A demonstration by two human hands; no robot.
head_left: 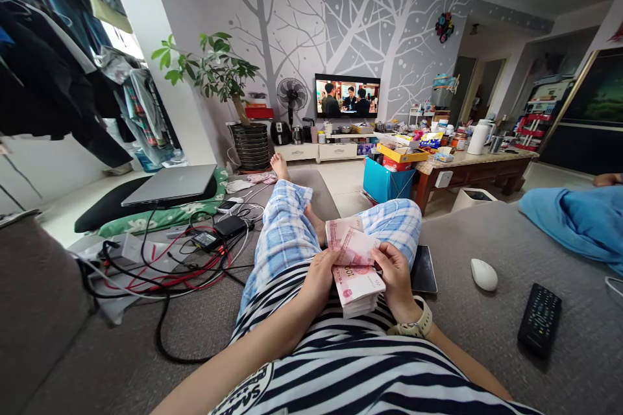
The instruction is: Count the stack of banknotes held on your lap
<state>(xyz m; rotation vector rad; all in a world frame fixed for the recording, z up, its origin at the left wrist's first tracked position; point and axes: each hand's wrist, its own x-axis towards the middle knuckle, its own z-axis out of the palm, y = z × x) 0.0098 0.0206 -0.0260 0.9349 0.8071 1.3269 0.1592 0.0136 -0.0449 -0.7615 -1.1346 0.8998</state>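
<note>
A thick stack of red-and-white banknotes [361, 286], with 100 printed on them, is held above my lap. My left hand [322, 275] is closed around the left side of the stack, its thumb on top. On the right, my right hand [395, 272] pinches the edge of the upper notes, which are fanned up and away from the lower bundle. A pale watch [413, 326] is on my right wrist. The fingers beneath the notes are hidden.
Beside my right leg lies a dark tablet-like device [424, 270], then a white mouse [484, 274] and a black remote [540, 320]. Tangled cables [170, 279] and a laptop [170, 185] are to the left. Another person's blue-clad leg [574, 220] is at the right.
</note>
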